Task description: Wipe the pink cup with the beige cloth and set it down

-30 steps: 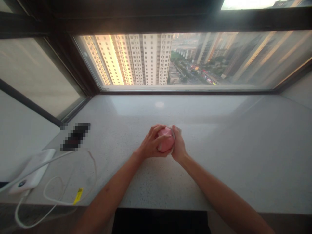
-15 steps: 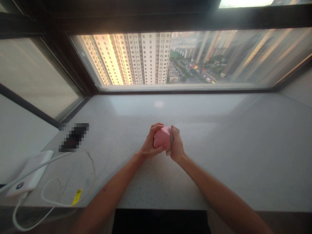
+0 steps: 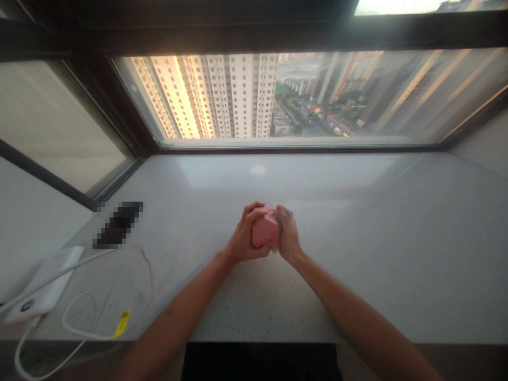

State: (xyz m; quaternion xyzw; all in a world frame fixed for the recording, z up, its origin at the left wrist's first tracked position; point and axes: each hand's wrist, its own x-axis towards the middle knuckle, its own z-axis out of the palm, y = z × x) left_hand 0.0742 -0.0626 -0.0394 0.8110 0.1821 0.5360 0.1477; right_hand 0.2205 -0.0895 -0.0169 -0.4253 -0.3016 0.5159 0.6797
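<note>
slim bare forearms (image 3: 349, 312) and hands (image 3: 250, 235), the left forearm (image 3: 180, 312) with a dark spot (image 3: 171, 308)

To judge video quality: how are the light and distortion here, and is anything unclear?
In the head view, the tower block glows with warm light, the stone sill shows soft glare near the glass, the wide lens bends the window frame, and a pixelated patch hides one object.

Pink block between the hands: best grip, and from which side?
Probably the near and far faces of the pink block, coming from above. The left hand and right hand cover its two ends, so its top is the open approach. Much of its shape is hidden, so this is only a judgement.
</note>
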